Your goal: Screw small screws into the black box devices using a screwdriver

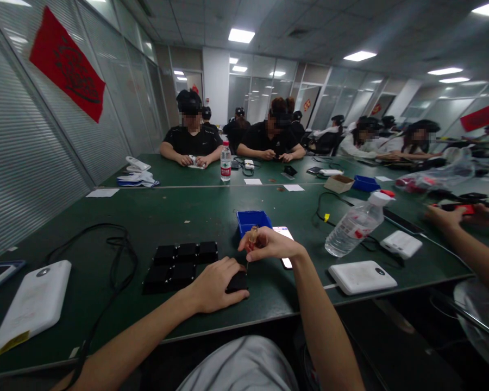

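My left hand (pixel 220 285) is closed around a small black block (pixel 237 281) and holds it down on the green table. In my right hand (pixel 264 243) is a screwdriver (pixel 253 238) with a clear amber handle, its thin shaft pointing down at the block's right corner. Left of my hands, several black blocks (pixel 181 266) stand in two rows, small shiny spots at their corners. Just behind my right hand sits a blue tray (pixel 252 218); its contents are partly hidden. A lit phone (pixel 284 247) lies beside my right wrist.
A tilted-looking water bottle (pixel 354 225) and a white power bank (pixel 362 277) are to the right. Another power bank (pixel 35 301) and a black cable (pixel 120 266) lie left. People sit across the table (pixel 204 201); a neighbour's hands (pixel 450 217) reach in at right.
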`<control>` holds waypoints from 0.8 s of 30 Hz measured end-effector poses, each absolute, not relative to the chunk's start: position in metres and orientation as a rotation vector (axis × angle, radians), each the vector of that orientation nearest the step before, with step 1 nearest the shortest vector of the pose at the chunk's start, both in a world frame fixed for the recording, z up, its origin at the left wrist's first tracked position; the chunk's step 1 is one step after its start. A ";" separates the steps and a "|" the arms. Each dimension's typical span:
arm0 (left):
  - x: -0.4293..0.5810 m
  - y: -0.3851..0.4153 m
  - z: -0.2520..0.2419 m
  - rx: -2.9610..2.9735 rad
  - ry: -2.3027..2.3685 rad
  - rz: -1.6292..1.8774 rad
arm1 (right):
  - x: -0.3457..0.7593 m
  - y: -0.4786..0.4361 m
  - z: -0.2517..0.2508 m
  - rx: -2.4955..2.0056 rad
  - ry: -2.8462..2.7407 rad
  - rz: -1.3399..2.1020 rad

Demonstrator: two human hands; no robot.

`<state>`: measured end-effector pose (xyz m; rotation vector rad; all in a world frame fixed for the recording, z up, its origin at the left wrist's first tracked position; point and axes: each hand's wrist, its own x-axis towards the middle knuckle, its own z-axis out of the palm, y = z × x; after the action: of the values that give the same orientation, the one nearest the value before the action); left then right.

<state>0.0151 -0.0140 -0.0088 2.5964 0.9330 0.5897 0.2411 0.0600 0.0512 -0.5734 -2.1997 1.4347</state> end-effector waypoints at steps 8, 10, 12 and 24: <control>0.015 -0.014 -0.008 2.577 0.940 0.592 | 0.245 0.064 0.048 -0.587 -2.246 1.387; 0.015 -0.014 -0.009 2.574 0.938 0.590 | 0.245 0.064 0.048 -0.595 -2.251 1.380; 0.014 -0.013 -0.010 2.576 0.936 0.594 | 0.245 0.064 0.048 -0.591 -2.240 1.374; 0.016 -0.014 -0.008 2.592 0.955 0.580 | 0.244 0.062 0.045 -0.581 -2.095 1.493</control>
<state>0.0158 -0.0143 -0.0082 2.5923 0.9552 0.5802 0.2438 0.0615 0.0451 -0.5808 -2.0950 1.4932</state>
